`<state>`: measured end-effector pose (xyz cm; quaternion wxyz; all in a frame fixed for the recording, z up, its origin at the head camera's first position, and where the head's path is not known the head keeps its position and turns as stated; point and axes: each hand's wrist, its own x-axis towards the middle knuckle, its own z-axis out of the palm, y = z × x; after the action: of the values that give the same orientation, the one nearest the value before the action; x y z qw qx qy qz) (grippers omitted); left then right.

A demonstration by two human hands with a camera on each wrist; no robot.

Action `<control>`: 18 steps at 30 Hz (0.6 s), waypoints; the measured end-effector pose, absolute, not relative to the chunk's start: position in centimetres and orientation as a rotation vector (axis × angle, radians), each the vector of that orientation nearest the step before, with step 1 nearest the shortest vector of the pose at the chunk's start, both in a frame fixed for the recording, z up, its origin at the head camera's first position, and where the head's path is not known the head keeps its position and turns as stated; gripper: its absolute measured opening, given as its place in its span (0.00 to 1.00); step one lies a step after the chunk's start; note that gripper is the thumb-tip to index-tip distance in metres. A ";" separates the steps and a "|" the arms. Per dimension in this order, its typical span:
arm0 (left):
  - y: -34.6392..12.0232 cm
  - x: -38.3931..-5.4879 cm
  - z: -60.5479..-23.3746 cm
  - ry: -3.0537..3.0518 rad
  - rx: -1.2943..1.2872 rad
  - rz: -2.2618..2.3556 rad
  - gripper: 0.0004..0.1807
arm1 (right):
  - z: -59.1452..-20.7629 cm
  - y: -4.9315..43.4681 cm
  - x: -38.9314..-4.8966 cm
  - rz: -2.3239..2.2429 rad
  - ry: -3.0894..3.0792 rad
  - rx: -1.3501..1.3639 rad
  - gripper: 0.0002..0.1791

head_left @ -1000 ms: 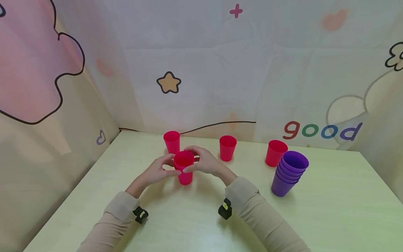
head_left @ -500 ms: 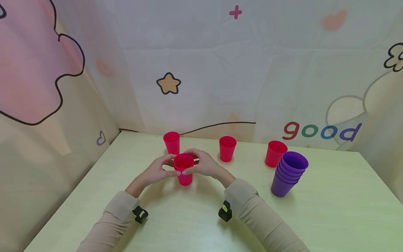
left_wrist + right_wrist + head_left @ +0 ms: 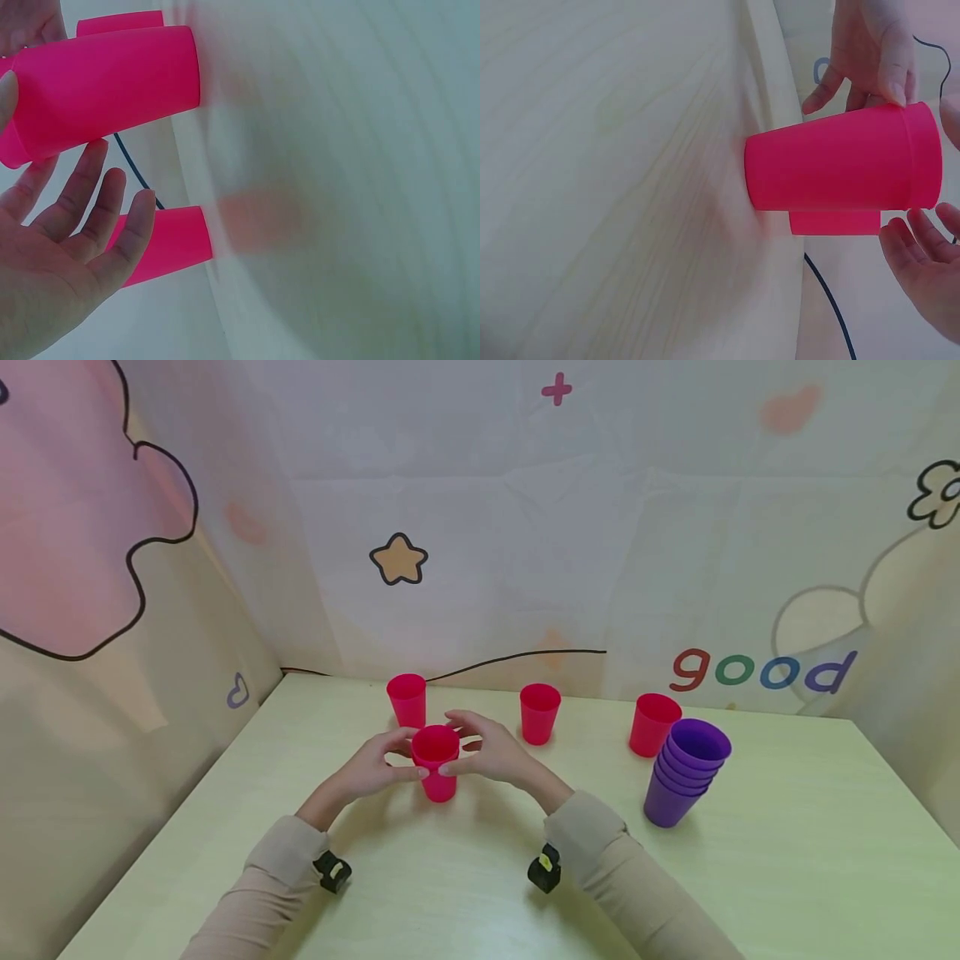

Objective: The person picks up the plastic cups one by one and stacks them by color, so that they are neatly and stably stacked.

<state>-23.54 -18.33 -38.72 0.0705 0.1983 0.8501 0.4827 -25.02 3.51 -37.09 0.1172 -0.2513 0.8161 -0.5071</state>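
Two red cups [image 3: 439, 787], one nested in the other, stand upright on the table in front of me. My left hand [image 3: 373, 766] holds them near the rim, thumb on the near side and fingertips along the left side, as the left wrist view also shows. On the other side my right hand [image 3: 491, 750] is spread loosely around the rim, its fingers [image 3: 900, 240] relaxed and right beside the cup wall. Behind the left hand stands another red cup [image 3: 407, 697], partly hidden by the nested pair.
Further right along the back of the table [image 3: 465, 877] are a red cup [image 3: 539, 714] and another red cup [image 3: 654, 727]. A leaning-looking stack of several purple cups [image 3: 675, 802] stands just in front of the latter. A printed cloth [image 3: 480, 568] hangs behind the table.
The right hand has eased slightly to the right, its fingers loosening from the cups. The left hand and the nested red cups have stayed in place.
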 end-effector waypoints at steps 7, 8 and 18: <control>-18.2 -23.6 -38.7 2.554 0.577 1.456 0.28 | -36.8 5.0 -24.4 -1.561 2.386 -0.727 0.42; -18.2 -23.6 -38.7 2.556 0.580 1.455 0.28 | -36.7 5.2 -24.2 -1.570 2.387 -0.724 0.42; -18.4 -23.9 -39.1 2.601 0.616 1.417 0.27 | -36.5 7.6 -23.7 -1.614 2.406 -0.723 0.39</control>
<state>-23.86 -18.39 -39.07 0.0580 0.2031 0.8583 0.4677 -23.69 7.57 -36.50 0.0779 -0.2413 0.8033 -0.5388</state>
